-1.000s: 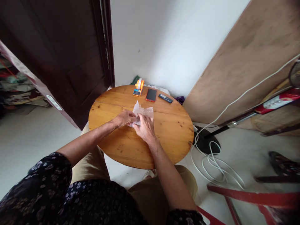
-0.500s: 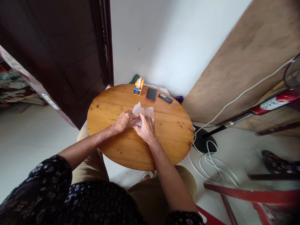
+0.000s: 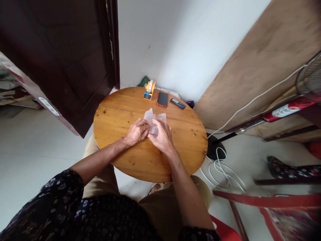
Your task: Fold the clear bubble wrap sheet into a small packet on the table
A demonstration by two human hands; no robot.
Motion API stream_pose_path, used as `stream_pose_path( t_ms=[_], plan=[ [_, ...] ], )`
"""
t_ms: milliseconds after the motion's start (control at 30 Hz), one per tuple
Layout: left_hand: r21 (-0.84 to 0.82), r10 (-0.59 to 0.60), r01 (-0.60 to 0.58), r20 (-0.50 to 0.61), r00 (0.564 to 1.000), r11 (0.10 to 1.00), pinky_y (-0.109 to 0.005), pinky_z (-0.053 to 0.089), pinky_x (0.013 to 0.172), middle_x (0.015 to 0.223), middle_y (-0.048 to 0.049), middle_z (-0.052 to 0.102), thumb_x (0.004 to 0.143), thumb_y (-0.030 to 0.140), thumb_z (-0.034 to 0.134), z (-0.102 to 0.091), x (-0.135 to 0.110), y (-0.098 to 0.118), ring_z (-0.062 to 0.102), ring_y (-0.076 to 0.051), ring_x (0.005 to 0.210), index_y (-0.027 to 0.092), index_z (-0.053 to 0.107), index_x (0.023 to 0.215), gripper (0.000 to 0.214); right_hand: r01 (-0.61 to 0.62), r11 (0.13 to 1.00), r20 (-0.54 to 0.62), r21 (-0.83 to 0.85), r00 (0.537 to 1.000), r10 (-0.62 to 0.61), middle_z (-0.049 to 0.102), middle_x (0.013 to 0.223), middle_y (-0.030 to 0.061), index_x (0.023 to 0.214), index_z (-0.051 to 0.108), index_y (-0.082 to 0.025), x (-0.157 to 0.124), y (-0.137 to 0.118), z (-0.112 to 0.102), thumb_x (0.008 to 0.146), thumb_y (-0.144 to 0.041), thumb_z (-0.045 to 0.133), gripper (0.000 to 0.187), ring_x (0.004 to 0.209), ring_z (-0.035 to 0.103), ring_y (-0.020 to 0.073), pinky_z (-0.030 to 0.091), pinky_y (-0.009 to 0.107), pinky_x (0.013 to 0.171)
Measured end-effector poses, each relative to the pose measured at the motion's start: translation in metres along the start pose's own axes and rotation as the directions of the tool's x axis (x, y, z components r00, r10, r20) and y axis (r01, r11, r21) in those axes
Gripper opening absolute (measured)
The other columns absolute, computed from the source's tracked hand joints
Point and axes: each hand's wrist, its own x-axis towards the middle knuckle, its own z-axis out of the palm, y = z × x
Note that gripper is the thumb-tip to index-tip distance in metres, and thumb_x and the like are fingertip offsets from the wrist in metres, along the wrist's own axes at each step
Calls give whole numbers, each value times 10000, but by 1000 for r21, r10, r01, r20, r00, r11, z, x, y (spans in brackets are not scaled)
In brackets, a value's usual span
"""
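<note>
Head camera: On an oval wooden table (image 3: 140,160), the left hand (image 3: 136,133) curls at the near edge of a translucent plastic sheet (image 3: 148,115), any pinch hidden, while the right hand (image 3: 163,138) arches, thumb and fingers parted, in apparent folding that next calls for gentle pressure.

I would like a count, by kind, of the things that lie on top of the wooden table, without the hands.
Pale wrapping: 1
Tape dispenser: 1
Phone: 1
Remote control: 1
Total: 4
</note>
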Motion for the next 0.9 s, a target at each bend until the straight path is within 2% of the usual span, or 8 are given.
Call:
stream_pose_path(
  t_ms=[100,167,300,367,400,633,800,900],
  plan=[
    [-6,19,-19,19,1000,1000,-356,534,872,1039,-109,674,956,220,472,-1,1,0,614,-211,952,171,752,1002,287,-87,992,-70,96,993,94,626,1404,123,1385,553,-203,-1,9,-21,793,-325,629,609,1310,558,311,404,495,1129],
    [-9,28,-27,28,999,1000,-357,534,869,1036,-107,671,947,212,470,-1,1,0,604,-215,952,170,744,971,278,-237,963,-83,131,965,249,644,1372,131,1372,567,-206,-5,19,-34,825,-386,613,578,1276,592,305,446,480,1100],
    [-34,37,-36,22,999,999,-359,533,857,1034,-118,671,955,212,465,-1,1,0,590,-222,939,159,736,948,276,-571,819,32,50,821,570,679,1288,182,1391,558,-161,-14,37,-45,821,-511,650,676,1120,688,311,528,436,977],
    [-33,38,-37,29,999,999,-363,531,869,1051,-120,675,963,223,465,0,1,0,595,-223,949,158,738,967,280,-638,770,99,-14,765,636,714,1213,175,1416,535,-147,-16,40,-43,825,-528,656,714,1087,705,308,533,415,950],
    [-27,38,-37,38,999,999,-367,529,883,1065,-120,680,965,228,465,0,1,0,599,-223,959,160,739,979,283,-644,765,120,-37,757,643,729,1177,167,1427,525,-147,-15,40,-41,830,-532,655,722,1090,706,308,530,410,948],
    [-29,14,-12,81,997,1000,-404,528,934,1134,-132,716,963,235,474,1,1,0,621,-238,1001,155,748,1064,304,-611,779,131,-138,769,626,732,1194,199,1412,521,-144,-3,27,-19,832,-588,650,742,1094,702,352,531,436,893],
    [-29,12,-9,105,994,1000,-407,522,936,1134,-123,727,970,248,472,-1,3,0,620,-238,1005,163,750,1085,313,-609,787,77,-99,784,616,747,1149,184,1444,472,-133,-4,30,-11,818,-552,666,777,1038,716,323,537,410,860],
    [-26,11,-8,114,993,1000,-402,517,930,1131,-119,730,976,257,467,-1,3,1,616,-241,1006,168,753,1085,319,-617,785,78,-55,782,619,767,1040,141,1457,458,-131,-5,29,-8,790,-520,692,807,980,719,305,539,385,828]
  ],
)
